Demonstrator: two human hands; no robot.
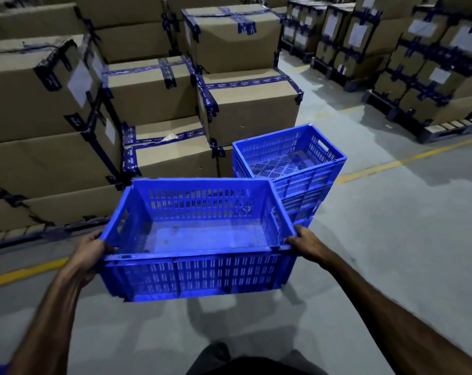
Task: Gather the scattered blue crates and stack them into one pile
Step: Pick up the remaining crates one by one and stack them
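I carry an empty blue slotted crate (199, 274) in the air above the floor, right in front of me. My left hand (90, 253) grips its left end rim, fingers curled over the edge. My right hand (306, 243) grips the right end rim the same way. Just beyond it, to the right, stands a pile of blue crates (305, 180) on the floor, its top crate empty. The carried crate hides the pile's lower left part.
Taped cardboard boxes (153, 90) stacked on pallets rise to the left and behind the pile. More boxes on dark pallets (429, 77) stand at the far right. Yellow floor lines (392, 165) cross the grey concrete floor (392, 239).
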